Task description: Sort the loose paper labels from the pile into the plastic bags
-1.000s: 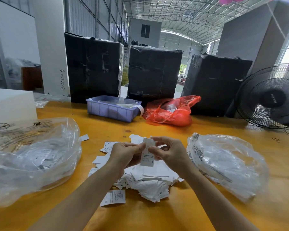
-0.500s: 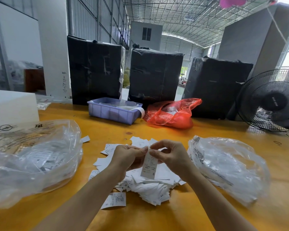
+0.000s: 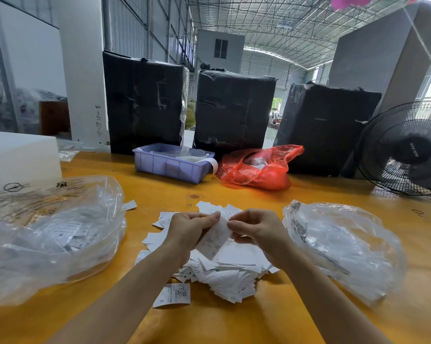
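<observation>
The label (image 3: 215, 238) pinched between the left hand (image 3: 192, 229) and the right hand (image 3: 256, 230) is motion-blurred, so its print cannot be read. Both hands cover the middle of the pile (image 3: 224, 271), and the left bag (image 3: 48, 234) runs off the frame at nine o'clock. At three o'clock the fan (image 3: 405, 150) is cut by the edge, and the print on the right bag (image 3: 343, 247) is too small to tell.

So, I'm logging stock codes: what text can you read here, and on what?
Nothing reads clearly.
Held white paper label: print blurred.
White paper label pile: too small.
Left clear plastic bag: black print smeared.
White pillar: handwritten digits unclear.
Black fan hub: blurred.
</observation>
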A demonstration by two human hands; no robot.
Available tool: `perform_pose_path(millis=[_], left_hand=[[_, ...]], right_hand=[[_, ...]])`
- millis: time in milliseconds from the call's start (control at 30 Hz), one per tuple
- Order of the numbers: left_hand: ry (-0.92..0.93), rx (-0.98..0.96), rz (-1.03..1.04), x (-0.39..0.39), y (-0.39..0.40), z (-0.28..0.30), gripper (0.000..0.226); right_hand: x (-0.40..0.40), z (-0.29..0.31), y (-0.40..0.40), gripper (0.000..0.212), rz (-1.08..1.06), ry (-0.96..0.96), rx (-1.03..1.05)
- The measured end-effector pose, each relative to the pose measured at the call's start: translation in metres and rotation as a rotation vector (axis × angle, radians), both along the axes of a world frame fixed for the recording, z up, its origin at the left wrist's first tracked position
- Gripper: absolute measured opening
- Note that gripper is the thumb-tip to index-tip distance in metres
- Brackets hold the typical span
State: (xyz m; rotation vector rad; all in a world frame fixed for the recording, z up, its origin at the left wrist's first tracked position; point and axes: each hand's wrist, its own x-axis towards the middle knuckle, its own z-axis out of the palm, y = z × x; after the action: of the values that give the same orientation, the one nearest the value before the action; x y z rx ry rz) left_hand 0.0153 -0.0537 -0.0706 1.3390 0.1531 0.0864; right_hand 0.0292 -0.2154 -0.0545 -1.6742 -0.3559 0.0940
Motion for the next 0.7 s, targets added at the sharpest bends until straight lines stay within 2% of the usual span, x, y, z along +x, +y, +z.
perform_pose_path(millis=[100, 233, 333, 433, 533, 633, 700], left_hand=[[0.023, -0.003, -0.083, 0.000, 0.000, 0.002, 0.022], [0.053, 0.117, -0.214, -0.003, 0.007, 0.006, 0.028], [0.054, 0.212, -0.195, -0.003, 0.017, 0.017, 0.013], [-0.003, 0.367, -0.048, -0.002, 0.051, 0.041, 0.009], [-0.005, 0.687, 0.284, -0.006, 0.116, 0.062, 0.010], [0.167, 1.035, 0.576, -0.017, 0.180, 0.061, 0.009], [0.326, 1.187, 0.613, -0.022, 0.201, 0.050, 0.016]], right_hand=[[0.000, 0.002, 0.001, 0.007, -0.036, 0.028, 0.042], [-0.002, 0.002, 0.003, 0.007, -0.118, -0.051, 0.007], [-0.004, 0.005, 0.004, 0.008, -0.131, -0.069, 0.006], [-0.004, 0.017, -0.007, 0.011, -0.189, -0.157, -0.116], [0.001, 0.033, -0.033, 0.010, -0.283, -0.248, -0.302], [0.011, 0.046, -0.066, 0.009, -0.380, -0.229, -0.485], [0.022, 0.047, -0.091, 0.012, -0.468, -0.197, -0.703]])
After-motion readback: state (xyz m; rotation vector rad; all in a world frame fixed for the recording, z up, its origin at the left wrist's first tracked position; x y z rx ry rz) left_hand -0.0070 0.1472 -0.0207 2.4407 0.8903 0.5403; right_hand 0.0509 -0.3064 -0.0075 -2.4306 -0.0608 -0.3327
